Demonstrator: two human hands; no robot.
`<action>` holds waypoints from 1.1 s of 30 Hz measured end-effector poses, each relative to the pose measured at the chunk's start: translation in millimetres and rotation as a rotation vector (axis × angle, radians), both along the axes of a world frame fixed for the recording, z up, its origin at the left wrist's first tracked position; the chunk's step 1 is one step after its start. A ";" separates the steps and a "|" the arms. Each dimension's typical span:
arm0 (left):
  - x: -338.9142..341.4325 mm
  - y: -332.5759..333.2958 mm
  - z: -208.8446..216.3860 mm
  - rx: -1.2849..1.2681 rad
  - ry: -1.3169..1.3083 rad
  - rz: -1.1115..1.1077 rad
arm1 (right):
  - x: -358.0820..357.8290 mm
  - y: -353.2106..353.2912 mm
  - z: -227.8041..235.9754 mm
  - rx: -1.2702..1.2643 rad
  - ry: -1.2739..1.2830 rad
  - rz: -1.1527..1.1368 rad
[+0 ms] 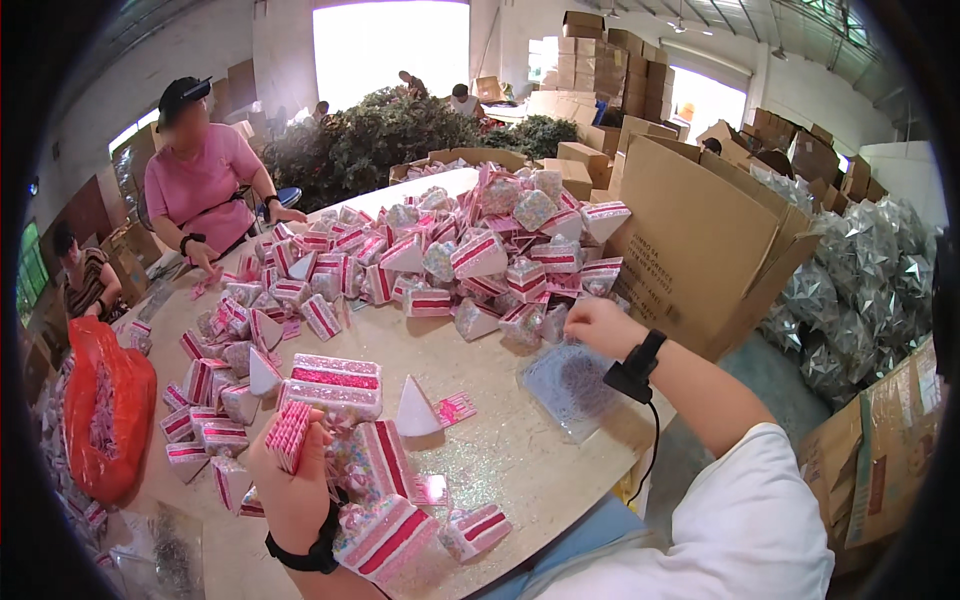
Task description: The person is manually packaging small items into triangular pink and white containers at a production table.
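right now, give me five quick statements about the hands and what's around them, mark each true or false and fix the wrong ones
1. The left hand holds a stack of pink cards. True.
2. The right hand grips the red bag. False: that bag is at the table's left side, well away from this hand.
3. A clear bag of pale strings lies on the table near the right hand. True.
4. The large cardboard box stands left of the heap of cake-slice pieces. False: it stands to the right.
5. The co-worker in pink wears a dark cap. True.
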State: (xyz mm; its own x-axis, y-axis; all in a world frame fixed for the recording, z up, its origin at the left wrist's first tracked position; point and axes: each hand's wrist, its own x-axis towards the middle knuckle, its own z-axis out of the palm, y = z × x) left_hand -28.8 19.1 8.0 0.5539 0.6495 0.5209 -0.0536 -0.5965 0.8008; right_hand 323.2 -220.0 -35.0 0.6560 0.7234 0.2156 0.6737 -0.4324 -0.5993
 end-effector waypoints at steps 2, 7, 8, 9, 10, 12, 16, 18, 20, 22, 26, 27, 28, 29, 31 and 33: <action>3.9 -2.1 -4.1 -0.045 -0.053 -0.043 | 5.2 -2.2 16.2 0.148 0.306 -0.032; 9.8 -3.4 -5.5 -0.015 -0.073 -0.095 | -45.9 28.3 83.7 0.320 0.724 0.139; 11.4 -2.6 -5.6 0.021 -0.056 -0.101 | -58.2 35.1 89.7 0.333 0.763 0.189; 13.4 -1.8 -6.2 0.057 -0.039 -0.103 | -70.0 42.5 94.8 0.343 0.803 0.241; 13.2 -0.3 -8.6 0.017 -0.027 -0.103 | -81.7 54.7 97.6 0.339 0.830 0.346; 16.8 0.8 -10.7 -0.069 -0.035 -0.167 | -106.4 71.6 103.7 0.333 0.876 0.529; 13.0 4.8 -7.5 -0.096 -0.015 -0.238 | -146.0 112.9 107.0 0.288 1.106 0.734; 11.1 3.4 -3.1 -0.080 -0.008 -0.257 | -159.2 122.8 110.2 0.350 1.159 0.816; 10.9 -0.7 -1.2 -0.240 -0.045 -0.312 | -165.5 128.9 110.3 0.377 1.239 0.867; 4.7 -1.3 4.7 -0.350 -0.070 -0.399 | -173.6 132.6 109.2 0.381 1.168 0.858; -10.8 10.1 3.5 -0.278 -0.019 -0.517 | -184.1 132.7 88.2 0.414 1.092 0.861; -14.3 13.6 2.3 -0.264 -0.006 -0.540 | -184.3 128.2 82.8 0.392 1.050 0.853; -12.5 16.9 2.3 -0.124 -0.011 -0.606 | -187.1 121.9 78.4 0.428 1.009 0.835; -11.6 18.9 -2.4 -0.088 0.043 -0.636 | -190.5 118.1 71.7 0.461 0.980 0.826; -5.0 20.8 -4.8 0.043 0.118 -0.690 | -195.3 115.1 59.9 0.482 0.876 0.668; 2.8 18.5 -3.3 0.078 0.156 -0.756 | -193.5 128.2 43.8 0.567 0.795 0.634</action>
State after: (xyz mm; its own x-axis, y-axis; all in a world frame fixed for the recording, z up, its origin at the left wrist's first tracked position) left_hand -26.1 37.7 4.7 0.9027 0.0306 0.4292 -0.3586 -0.4977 0.7897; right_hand 129.7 -91.7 8.8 0.3068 0.9021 0.3036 0.0208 0.3125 -0.9497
